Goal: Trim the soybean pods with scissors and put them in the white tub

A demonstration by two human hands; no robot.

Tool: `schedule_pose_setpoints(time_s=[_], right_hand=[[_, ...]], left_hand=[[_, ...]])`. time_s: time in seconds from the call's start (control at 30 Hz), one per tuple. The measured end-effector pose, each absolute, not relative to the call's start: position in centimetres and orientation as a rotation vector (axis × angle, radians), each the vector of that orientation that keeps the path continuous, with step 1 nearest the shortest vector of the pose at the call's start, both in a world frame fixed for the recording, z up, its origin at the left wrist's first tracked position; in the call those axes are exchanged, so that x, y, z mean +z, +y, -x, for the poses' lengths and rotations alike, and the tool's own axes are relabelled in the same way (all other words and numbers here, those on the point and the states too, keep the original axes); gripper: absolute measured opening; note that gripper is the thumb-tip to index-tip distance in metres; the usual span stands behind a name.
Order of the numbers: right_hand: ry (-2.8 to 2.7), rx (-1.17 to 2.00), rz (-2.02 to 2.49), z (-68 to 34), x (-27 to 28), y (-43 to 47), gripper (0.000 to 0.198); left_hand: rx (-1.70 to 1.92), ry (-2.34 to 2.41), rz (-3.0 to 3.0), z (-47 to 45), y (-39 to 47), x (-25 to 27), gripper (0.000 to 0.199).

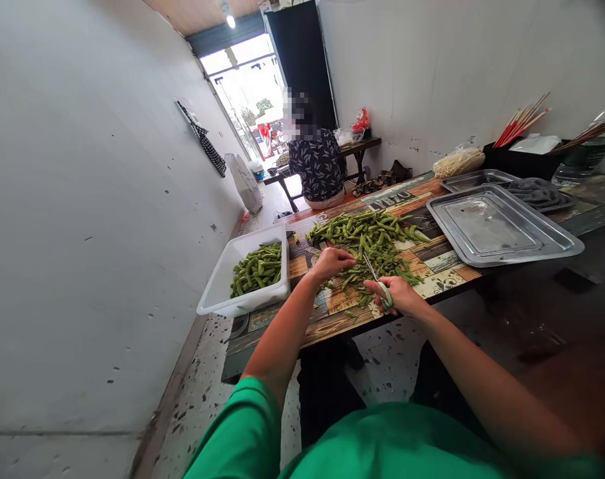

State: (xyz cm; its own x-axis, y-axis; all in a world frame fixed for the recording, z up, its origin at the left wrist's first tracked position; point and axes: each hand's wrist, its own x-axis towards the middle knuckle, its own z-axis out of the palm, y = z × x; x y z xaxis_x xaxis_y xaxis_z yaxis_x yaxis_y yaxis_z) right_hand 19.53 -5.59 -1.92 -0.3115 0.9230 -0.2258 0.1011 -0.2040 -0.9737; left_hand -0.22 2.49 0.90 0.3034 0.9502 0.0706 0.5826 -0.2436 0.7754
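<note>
Green edamame pods [367, 229] lie in a loose heap on the patterned wooden table [327, 324], with small trimmed bits scattered in front. My right hand [399, 296] grips a pair of scissors [385, 294] by their pale green handles, the metal blades pointing forward into the pods. Just left of the blades is my left hand [332, 263], its fingers pinched together low over the heap's near edge. Whatever is between those fingertips is too small to make out. To the left, a white plastic tub [217, 286] holds more pods.
A metal tray [506, 229] lies on the table's right, overlapping another tray with dark grey strips [536, 191]. Behind stand a black box of red-tipped sticks [502, 158] and a bagged pale bundle [459, 161]. Another person [316, 163] sits beyond the table. A wall [107, 199] runs along the left.
</note>
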Motion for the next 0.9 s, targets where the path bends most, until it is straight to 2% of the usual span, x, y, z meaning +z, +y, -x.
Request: schedule_pose_setpoints(time_s=[0.17, 0.47, 0.67, 0.9], right_hand=[[-1.518, 1.509, 1.269, -19.2, -1.8, -5.4, 0.041], [-1.546, 1.447, 1.208, -19.5, -1.1, -5.9, 0.043], [-1.275, 1.607, 1.248, -19.0, -0.9, -6.3, 0.042], [-1.241, 1.736, 1.204, -18.2, -1.4, -6.5, 0.046]], left_hand=[[0.687, 1.212, -1.851, 0.2, 1.0, 1.6, 0.027], [0.668, 1.213, -1.751, 0.1, 0.5, 2.0, 0.025], [0.968, 1.089, -1.081, -0.5, 0.2, 1.4, 0.031], [1.245, 0.997, -0.817, -1.4, -0.2, 0.7, 0.032]])
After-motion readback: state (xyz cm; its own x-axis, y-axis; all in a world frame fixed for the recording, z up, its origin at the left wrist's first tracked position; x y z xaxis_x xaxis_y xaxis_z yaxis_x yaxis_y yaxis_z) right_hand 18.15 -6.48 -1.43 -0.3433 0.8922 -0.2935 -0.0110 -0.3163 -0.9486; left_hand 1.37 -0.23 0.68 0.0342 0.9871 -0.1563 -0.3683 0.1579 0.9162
